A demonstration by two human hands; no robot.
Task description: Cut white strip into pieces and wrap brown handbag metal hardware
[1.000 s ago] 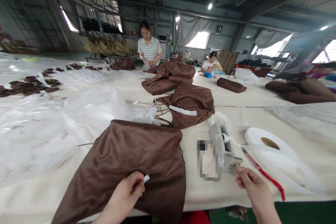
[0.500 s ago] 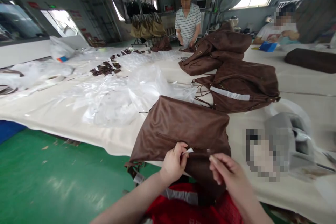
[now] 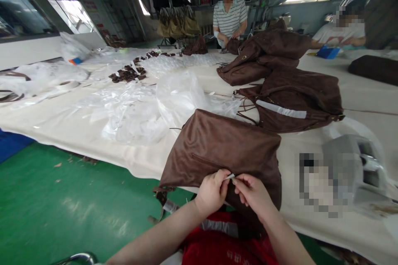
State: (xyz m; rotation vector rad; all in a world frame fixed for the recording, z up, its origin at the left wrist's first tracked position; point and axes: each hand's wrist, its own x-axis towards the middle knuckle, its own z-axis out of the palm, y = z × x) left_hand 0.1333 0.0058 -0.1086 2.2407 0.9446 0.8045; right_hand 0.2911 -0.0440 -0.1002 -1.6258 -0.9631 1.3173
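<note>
A brown leather bag lies across the table's near edge, its lower part hanging toward my lap. Over its front, close to a zip line, my left hand is closed, pinching a small white slip between thumb and finger. My right hand meets it from the other side, fingertips pinched at the slip's right end. Whatever lies between the right fingertips is too small to make out. A strap wrapped in pale material hangs at the bag's lower left.
More brown bags are piled behind and to the right. Clear plastic sheets cover the table's left side, near small dark brown pieces. A grey holder stands at right. Two people work across the table.
My right hand has moved left and now meets my left hand at the white slip; before, they were apart. The view has shifted slightly. The striped-shirt person's hands have moved.
</note>
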